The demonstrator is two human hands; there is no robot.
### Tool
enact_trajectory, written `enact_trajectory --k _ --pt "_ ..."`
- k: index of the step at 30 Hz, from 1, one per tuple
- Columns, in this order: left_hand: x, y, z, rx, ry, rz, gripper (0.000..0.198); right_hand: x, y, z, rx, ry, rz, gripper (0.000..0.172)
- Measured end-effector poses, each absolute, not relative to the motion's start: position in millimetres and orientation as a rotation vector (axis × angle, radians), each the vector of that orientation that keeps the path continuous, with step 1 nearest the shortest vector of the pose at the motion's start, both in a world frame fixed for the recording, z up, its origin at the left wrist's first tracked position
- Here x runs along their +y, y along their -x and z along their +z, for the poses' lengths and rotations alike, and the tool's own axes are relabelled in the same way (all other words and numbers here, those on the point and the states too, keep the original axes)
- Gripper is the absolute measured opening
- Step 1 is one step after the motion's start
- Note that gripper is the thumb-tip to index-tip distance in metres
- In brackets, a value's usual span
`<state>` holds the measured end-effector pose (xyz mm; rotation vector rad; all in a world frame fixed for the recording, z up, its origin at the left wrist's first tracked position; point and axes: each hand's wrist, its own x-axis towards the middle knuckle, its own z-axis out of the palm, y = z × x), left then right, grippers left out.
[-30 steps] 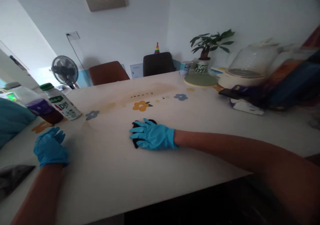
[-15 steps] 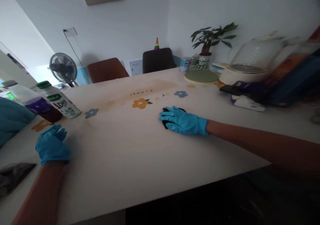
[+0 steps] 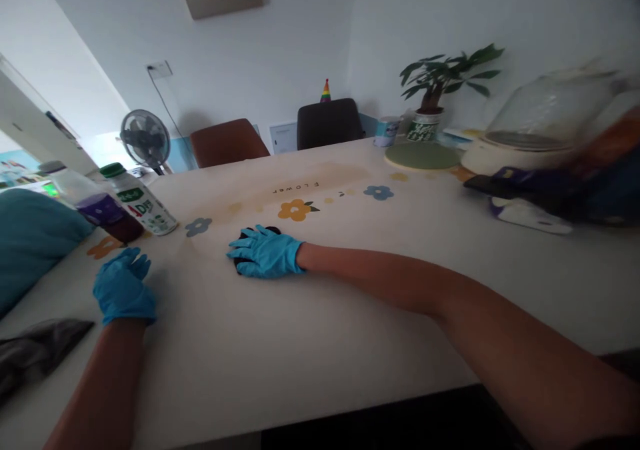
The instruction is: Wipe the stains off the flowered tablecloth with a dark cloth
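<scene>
Both my hands wear blue gloves. My right hand point(image 3: 265, 255) lies flat, fingers spread, pressing a small dark cloth point(image 3: 270, 231) onto the white flower-print table point(image 3: 310, 343); only the cloth's edges peek out from under the palm. My left hand point(image 3: 123, 291) rests on the table near its left side, fingers loosely curled, holding nothing. Two bottles stand just beyond it: a white one with a green cap point(image 3: 139, 201) and a clear one with dark liquid point(image 3: 90, 200).
A grey rag point(image 3: 37, 350) lies at the near left edge, a teal cushion point(image 3: 30, 240) behind it. At the right sit a glass-domed appliance point(image 3: 540, 130), dark and white items point(image 3: 525, 200), a potted plant point(image 3: 433, 97) and a green mat point(image 3: 423, 157). Two chairs and a fan stand beyond the table.
My right hand slid the dark cloth to the right across the table, then back to the left, further left than a second ago. My left hand has stayed put.
</scene>
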<state>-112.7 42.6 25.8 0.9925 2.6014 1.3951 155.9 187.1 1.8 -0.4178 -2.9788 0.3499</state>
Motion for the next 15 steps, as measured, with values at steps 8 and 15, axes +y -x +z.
enact_trajectory --k 8,15 --pt "47.3 105.7 22.6 2.477 -0.884 1.556 0.065 171.8 -37.5 -4.4 -2.974 0.262 0.312 0.072" --pt "43.7 104.0 29.5 2.592 -0.964 1.404 0.045 166.5 38.6 -6.0 -2.929 0.345 0.382 0.064"
